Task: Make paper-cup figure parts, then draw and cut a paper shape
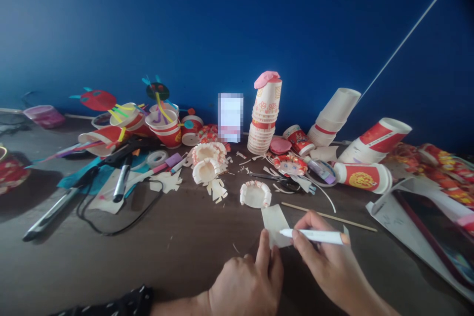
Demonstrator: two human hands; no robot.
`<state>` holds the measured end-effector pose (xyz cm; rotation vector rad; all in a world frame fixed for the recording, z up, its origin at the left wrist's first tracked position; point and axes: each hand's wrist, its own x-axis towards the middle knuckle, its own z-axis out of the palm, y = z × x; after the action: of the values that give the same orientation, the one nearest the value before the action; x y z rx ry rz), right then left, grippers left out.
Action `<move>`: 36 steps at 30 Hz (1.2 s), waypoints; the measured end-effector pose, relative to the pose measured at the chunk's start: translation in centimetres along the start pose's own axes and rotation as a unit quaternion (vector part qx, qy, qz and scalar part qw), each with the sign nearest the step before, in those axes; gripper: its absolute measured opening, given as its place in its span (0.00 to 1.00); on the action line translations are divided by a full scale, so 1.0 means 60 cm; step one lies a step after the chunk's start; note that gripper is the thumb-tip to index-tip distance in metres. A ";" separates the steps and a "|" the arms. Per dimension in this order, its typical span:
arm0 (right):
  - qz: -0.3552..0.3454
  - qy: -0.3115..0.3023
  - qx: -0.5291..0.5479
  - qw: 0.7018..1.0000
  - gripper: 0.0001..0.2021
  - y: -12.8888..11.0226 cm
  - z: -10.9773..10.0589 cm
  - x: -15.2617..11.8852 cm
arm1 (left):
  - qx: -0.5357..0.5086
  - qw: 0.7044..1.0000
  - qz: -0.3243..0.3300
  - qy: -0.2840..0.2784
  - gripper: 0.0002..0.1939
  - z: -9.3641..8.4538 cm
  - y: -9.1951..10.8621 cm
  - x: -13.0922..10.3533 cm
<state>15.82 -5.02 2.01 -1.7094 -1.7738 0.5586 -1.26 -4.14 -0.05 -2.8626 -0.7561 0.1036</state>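
In right hand (pixel 333 271), grasping white marker (pixel 322 237) close to its writing end, thumb and fingers closed round the barrel. At left hand (pixel 244 284), resting on worktop (pixel 192 237) at near left of pale card (pixel 276 219), with index fingertip (pixel 264 237) at the card's left edge and next finger by its near edge; no object visible in that hand, thumb hidden, so cannot tell grip. Note pale card lying between both hands, close on the near side of white paper ring (pixel 255 196); cannot tell touching from just beside at its far left corner. Key relation: marker lying across the card's long axis, nearly square to it, tip pointing left over the right part of the card and orange end out to the right. Card's long axis running away from the body, far end leaning left. Cannot tell tip contact from slight hover at this angle. Judge both hands about equally near, left for steadying, right for the marker. Beyond right hand, wooden stick (pixel 329 217) lying slantwise; farther off, scissors (pixel 272 177) among scraps, and stacked cups (pixel 263 133) upright near the worktop's far edge, against blue wall (pixel 148 19). Toward the worktop's right side, dark red phone (pixel 437 232); toward the left, black cord (pixel 111 233) in a loose loop.
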 end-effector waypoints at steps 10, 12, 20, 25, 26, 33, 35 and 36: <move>-0.009 0.005 -0.007 1.000 0.10 0.000 0.001 0.001 | -0.004 1.000 -0.002 0.003 0.22 0.003 0.000 0.000; -0.008 0.007 -0.013 1.000 0.10 -0.002 0.000 0.001 | -0.003 1.000 -0.004 0.002 0.22 0.001 0.001 0.001; -0.004 0.021 -0.007 1.000 0.09 -0.003 0.001 0.000 | -0.018 1.000 -0.021 -0.003 0.21 0.001 0.002 -0.002; 0.007 0.032 0.009 0.999 0.09 -0.004 0.002 0.000 | -0.016 1.000 -0.018 0.003 0.21 0.000 0.002 -0.001; 0.004 0.028 0.005 1.000 0.09 -0.003 0.002 0.000 | -0.014 1.000 -0.018 0.006 0.21 0.000 0.002 -0.001; -0.009 0.008 -0.012 1.000 0.10 -0.002 0.000 -0.001 | -0.021 1.000 -0.014 -0.001 0.21 -0.003 0.002 -0.002; -0.017 0.007 -0.014 1.000 0.10 -0.003 0.000 -0.001 | -0.021 1.000 -0.016 0.001 0.21 -0.003 0.001 -0.002; -0.019 0.006 -0.014 1.000 0.10 -0.003 0.000 -0.001 | -0.019 1.000 -0.018 0.004 0.20 -0.003 0.001 -0.002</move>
<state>15.69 -5.09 2.14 -1.6898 -1.8100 0.5072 -1.31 -4.30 0.13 -2.8813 -0.8174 0.0740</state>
